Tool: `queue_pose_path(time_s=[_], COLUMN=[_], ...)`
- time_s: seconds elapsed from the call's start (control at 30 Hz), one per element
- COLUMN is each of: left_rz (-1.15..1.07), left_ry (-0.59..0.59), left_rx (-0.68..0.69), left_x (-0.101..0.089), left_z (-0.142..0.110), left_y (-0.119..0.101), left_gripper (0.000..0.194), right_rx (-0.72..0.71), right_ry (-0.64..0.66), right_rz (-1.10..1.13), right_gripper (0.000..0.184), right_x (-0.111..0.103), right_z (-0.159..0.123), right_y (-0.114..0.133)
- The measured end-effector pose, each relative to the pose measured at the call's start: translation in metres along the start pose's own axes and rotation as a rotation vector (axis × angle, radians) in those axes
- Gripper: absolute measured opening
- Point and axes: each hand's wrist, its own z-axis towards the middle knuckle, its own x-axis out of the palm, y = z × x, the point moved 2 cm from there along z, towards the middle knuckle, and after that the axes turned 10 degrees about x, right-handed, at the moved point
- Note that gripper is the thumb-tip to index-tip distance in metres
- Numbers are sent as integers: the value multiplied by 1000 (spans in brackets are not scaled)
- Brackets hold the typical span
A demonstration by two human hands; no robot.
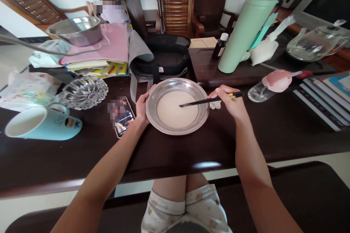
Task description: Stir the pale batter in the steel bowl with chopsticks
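A round metal bowl (151,114) stands on the dark wooden table, with a milky off-white liquid (175,114) in it. My left hand (142,105) grips its left rim, the fingers partly hidden behind the side. My right hand (228,100) is closed around a pair of black chopsticks (201,101) with gold-coloured ends. Their tips dip into the liquid near the bowl's middle. A crumpled white scrap (215,105) lies beside the bowl, under the right hand. Left of the bowl rests a phone (127,118) with its screen lit.
On the left are a light blue mug (54,127), a glass dish (84,93) and a steel basin (79,32) on papers. A black bag (164,56) sits behind the bowl. To the right stand a green thermos (243,32), a pink-topped bottle (276,83), books (325,98) and a glass teapot (311,45).
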Motion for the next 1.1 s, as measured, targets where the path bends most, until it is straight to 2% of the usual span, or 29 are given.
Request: queue_pose_path(time_s=[0.17,0.3,0.37,0.53,0.7,0.87,1.0,1.1], left_rz=[-2,-4,-8,-19,-42,-54,-5,69], left_ry=[15,38,39,18,-39,-57,-78,-136], left_rx=[-2,12,21,16,-2,-9,-5,4], left_x=[-3,-6,-7,-5,-1,3,0,-6], left_z=[1,4,4,4,1,-2,-1,2], left_y=[1,4,4,4,0,-3,-2,1], left_gripper=[69,69,68,68,67,63,52,38], right_rx=[0,-6,15,-14,9,30,23,41], right_ry=[129,24,14,175,19,119,58,44], right_rz=[-18,-8,18,-24,-26,-21,-19,6], right_gripper=[53,52,54,52,55,58,56,57], right_x=[5,1,-1,6,-1,4,2,-1], right_z=[-1,1,1,0,2,1,1,0], right_y=[1,0,0,0,-2,-1,0,1])
